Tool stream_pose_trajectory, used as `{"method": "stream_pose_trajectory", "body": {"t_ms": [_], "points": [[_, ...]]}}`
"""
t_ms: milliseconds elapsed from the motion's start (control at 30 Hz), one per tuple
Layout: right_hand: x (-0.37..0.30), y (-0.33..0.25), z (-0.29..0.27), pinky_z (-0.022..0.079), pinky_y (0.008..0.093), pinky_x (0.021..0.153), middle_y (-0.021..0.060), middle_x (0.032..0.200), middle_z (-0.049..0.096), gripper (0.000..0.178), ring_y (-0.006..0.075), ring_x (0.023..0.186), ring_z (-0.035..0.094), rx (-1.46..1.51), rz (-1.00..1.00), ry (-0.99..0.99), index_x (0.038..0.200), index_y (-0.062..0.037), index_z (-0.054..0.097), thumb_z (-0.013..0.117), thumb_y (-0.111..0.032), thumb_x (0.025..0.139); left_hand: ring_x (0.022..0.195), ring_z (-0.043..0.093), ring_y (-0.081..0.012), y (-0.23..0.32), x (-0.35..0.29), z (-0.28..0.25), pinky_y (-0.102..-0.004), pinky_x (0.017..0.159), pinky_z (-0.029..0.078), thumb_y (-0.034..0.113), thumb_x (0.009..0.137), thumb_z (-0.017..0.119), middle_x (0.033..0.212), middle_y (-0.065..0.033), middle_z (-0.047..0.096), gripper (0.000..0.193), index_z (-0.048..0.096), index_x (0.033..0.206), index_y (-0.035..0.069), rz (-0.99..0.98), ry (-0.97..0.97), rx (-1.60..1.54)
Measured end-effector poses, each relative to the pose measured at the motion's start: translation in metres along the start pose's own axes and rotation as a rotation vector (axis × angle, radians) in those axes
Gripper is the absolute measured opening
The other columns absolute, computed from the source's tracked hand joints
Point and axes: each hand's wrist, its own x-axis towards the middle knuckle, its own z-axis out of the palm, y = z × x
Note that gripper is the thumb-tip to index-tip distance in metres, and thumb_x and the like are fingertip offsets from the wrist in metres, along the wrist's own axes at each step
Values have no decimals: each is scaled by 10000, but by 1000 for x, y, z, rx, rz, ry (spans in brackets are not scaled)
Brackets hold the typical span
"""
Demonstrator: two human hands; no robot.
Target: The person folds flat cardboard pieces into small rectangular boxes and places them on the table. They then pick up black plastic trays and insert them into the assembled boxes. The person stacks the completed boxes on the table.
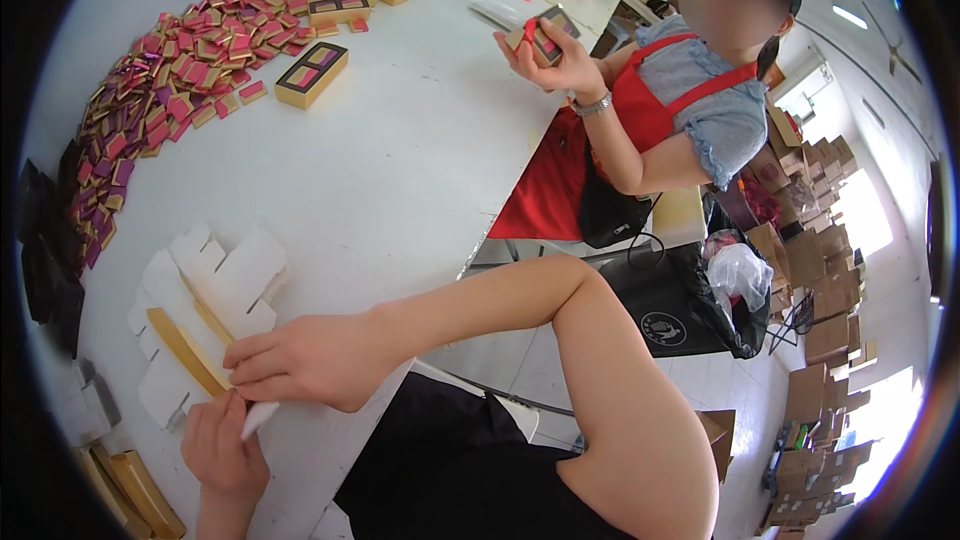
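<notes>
A flat, die-cut box blank [240, 265], white with notched flaps and gold strips, lies at the near left of the table. My right hand [315, 360] reaches across from the right, its fingers pressed together on the near end of the blank. Just below it, my left hand [225, 445] pinches the same end from the near side. A small white flap [259, 419] sticks up between the two hands. The fingers partly hide the edge they grip.
A large heap of small pink, purple and gold pieces [200, 75] covers the far left. One gold box [312, 74] stands near it, several more behind. Across the table, a person in a red apron [640, 105] holds a ribboned box [548, 37]. Gold boxes [140, 490] lie lower left.
</notes>
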Motion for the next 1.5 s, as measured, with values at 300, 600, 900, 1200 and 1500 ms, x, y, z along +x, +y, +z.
{"method": "stream_pose_trajectory", "body": {"t_ms": [300, 600, 900, 1200, 1500], "points": [[22, -3, 22, 537, 416, 821, 187, 1122, 614, 536, 411, 1054, 590, 89, 308, 286, 1304, 32, 416, 621, 34, 809, 591, 601, -99, 4, 38, -14, -227, 514, 480, 49, 934, 570, 781, -80, 692, 247, 520, 1167, -16, -971, -22, -846], [12, 5, 45, 515, 414, 768, 98, 804, 528, 89, 260, 792, 537, -439, -17, 346, 764, -20, 592, 661, -42, 712, 622, 592, -150, 3, 56, -4, -265, 502, 471, -86, 882, 524, 1078, -122, 572, 325, 500, 1191, 13, -875, 20, -521], [32, 2, 21, 445, 396, 813, 109, 763, 563, 105, 247, 717, 527, -648, -44, 33, 728, 13, 622, 636, -85, 693, 1023, 554, -303, -29, 101, -5, -402, 841, 482, -82, 639, 665, 1028, -109, 595, 256, 614, 874, 6, -21, -65, 107], [30, 15, 42, 414, 378, 799, 65, 736, 592, 143, 233, 758, 544, -456, 35, -58, 714, -53, 640, 640, -168, 800, 913, 550, -261, -64, 91, 9, -408, 921, 472, -46, 607, 713, 829, -45, 588, 190, 616, 741, 47, -129, -163, -100], [28, -10, 11, 437, 486, 934, 136, 942, 580, 195, 291, 967, 536, -787, 177, -154, 699, -52, 662, 693, -229, 775, 804, 582, -251, -67, 86, -13, -408, 916, 488, -31, 686, 704, 781, -74, 590, 137, 606, 755, 35, -65, -175, 155]]}}
